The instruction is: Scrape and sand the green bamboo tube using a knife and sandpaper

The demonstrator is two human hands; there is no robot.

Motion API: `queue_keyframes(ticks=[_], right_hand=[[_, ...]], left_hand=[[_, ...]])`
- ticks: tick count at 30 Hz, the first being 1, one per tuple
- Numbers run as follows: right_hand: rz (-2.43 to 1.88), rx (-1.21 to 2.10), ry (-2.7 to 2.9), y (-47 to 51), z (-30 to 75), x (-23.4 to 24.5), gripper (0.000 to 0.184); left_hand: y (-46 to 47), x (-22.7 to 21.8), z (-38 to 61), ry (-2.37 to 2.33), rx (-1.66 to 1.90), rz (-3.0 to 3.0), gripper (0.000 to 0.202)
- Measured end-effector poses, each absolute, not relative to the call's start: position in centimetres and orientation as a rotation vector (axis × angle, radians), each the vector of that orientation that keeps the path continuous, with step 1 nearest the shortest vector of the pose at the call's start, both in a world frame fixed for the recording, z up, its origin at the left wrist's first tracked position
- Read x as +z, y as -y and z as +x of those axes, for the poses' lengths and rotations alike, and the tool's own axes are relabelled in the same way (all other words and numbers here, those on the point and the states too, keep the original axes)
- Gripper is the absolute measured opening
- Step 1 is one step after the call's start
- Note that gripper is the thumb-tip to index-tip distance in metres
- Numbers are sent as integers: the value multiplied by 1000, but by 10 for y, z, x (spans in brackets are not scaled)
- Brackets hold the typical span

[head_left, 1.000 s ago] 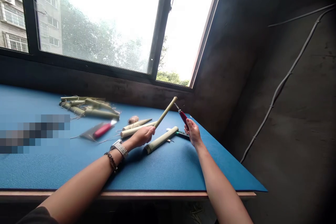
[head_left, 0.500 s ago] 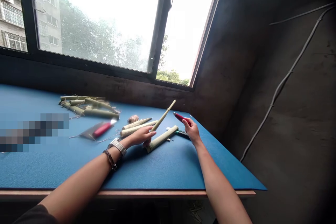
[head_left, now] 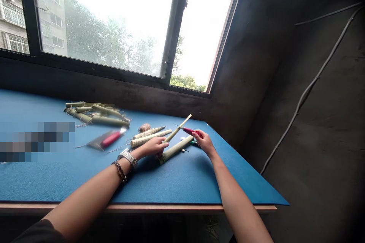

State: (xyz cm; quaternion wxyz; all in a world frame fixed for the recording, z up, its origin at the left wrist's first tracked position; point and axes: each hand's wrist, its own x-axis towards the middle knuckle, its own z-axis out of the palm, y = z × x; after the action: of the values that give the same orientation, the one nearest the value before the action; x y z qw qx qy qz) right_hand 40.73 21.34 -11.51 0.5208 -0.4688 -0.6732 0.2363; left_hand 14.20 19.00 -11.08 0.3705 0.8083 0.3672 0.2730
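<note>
A person works at a blue-topped bench (head_left: 176,186) with a pale wood edge, both bare forearms reaching out from the near side. The left hand (head_left: 154,147) has a closed grip on the lower end of a thin pale bamboo strip (head_left: 177,131), which angles up and right, its far tip free in the air above the bench. The right hand (head_left: 203,140) has a closed grip on a red-handled knife (head_left: 189,131), its narrow blade pointing left at the strip. Whether the blade touches the strip or passes just behind it is hard to tell. The step in hand is knife and strip held together, with no cut visible. Just below lies a green bamboo tube (head_left: 173,150). Left of it are pale split bamboo pieces (head_left: 149,136), a small ball of brown twine (head_left: 144,128), a second red-handled knife (head_left: 111,139) and a heap of green bamboo lengths (head_left: 97,115).
</note>
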Motion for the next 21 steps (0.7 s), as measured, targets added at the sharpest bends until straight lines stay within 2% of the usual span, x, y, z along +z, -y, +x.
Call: queue_keyframes(ticks=[21], right_hand=[[-1223, 534, 1766, -212, 405, -118, 50]], left_hand=[[-192, -114, 143, -985, 735, 2102, 24]])
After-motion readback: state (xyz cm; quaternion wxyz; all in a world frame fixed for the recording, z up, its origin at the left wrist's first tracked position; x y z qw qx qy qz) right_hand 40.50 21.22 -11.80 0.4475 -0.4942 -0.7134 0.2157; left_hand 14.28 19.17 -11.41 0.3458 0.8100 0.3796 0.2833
